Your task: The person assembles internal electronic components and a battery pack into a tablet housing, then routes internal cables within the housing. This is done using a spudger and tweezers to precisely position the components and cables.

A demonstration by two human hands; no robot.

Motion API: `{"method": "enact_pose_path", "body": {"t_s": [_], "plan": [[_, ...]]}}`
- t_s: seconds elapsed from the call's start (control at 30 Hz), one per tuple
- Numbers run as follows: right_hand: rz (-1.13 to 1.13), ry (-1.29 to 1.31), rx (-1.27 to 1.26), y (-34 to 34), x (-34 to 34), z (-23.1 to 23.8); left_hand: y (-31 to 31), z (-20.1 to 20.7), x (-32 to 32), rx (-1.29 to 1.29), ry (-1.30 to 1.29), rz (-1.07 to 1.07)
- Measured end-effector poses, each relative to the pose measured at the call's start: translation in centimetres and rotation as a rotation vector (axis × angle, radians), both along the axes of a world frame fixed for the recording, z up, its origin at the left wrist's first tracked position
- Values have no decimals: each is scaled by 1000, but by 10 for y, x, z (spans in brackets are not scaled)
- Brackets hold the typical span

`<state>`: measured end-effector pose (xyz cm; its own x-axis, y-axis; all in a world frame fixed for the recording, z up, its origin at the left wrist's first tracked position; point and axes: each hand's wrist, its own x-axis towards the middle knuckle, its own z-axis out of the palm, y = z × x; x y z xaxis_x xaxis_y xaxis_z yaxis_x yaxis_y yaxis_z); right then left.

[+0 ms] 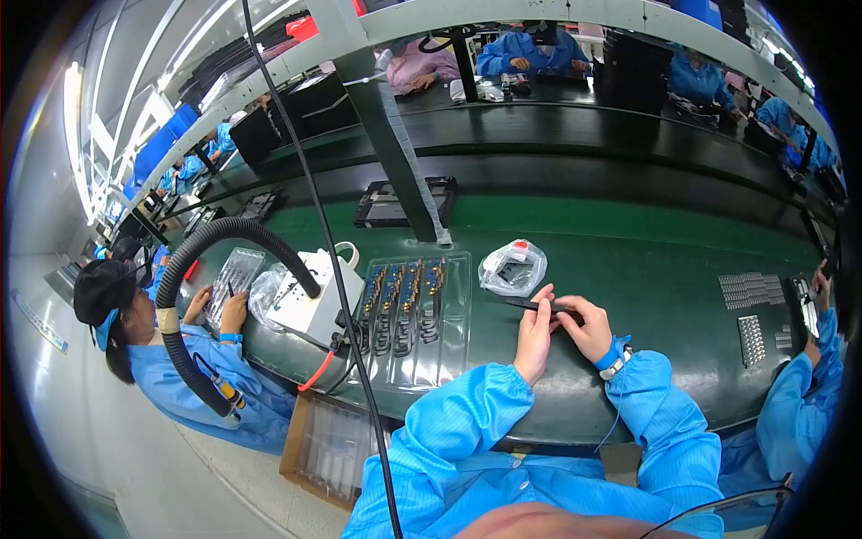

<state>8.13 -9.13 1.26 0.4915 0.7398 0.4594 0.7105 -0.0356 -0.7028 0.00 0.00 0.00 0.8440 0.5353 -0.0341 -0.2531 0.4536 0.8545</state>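
Observation:
In front of me, over the green bench, my left hand (pixel 533 340) and my right hand (pixel 587 329) come together around a slim black stick-like tool (pixel 510 300). The fingers of both are closed on it, and its thin end points left. Its exact kind is too small to tell. Just beyond the fingertips lies a clear plastic bag (pixel 530 261) with dark pieces and a red spot in it. To the left, a clear plastic tray (pixel 456 314) carries rows of small black parts (pixel 406 310) with orange and blue bits. A strap with a thin cord circles my right wrist.
Left of the tray stands a white box (pixel 314 301) with a ribbed black hose (pixel 215 235). A black cable (pixel 316 202) hangs across the view. A cardboard box (pixel 314 449) sits below the bench edge. Co-workers sit on both sides; metal parts (pixel 752 341) lie at right.

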Motion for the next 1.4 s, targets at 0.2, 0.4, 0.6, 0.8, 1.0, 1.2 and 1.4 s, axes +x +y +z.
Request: {"method": "enact_pose_path", "body": {"t_s": [0.2,0.4,0.6,0.8,1.0,1.2,1.4], "plan": [[17,98,157,4,-7,2,0,-4,1,26,-24,33],[40,109,-116,-4,4,-4,-2,4,-2,13,33,6],[5,223,107,1,-8,4,-1,0,-1,-11,-23,-3],[-11,127,59,0,-6,2,-1,-3,0,-38,-9,35],[-3,-35,-1,-3,3,-7,-3,1,-1,8,14,12],[1,94,65,2,-8,5,-1,-4,0,-33,-34,29],[-7,27,47,1,-4,-1,1,-4,-1,-30,-40,18]]}}
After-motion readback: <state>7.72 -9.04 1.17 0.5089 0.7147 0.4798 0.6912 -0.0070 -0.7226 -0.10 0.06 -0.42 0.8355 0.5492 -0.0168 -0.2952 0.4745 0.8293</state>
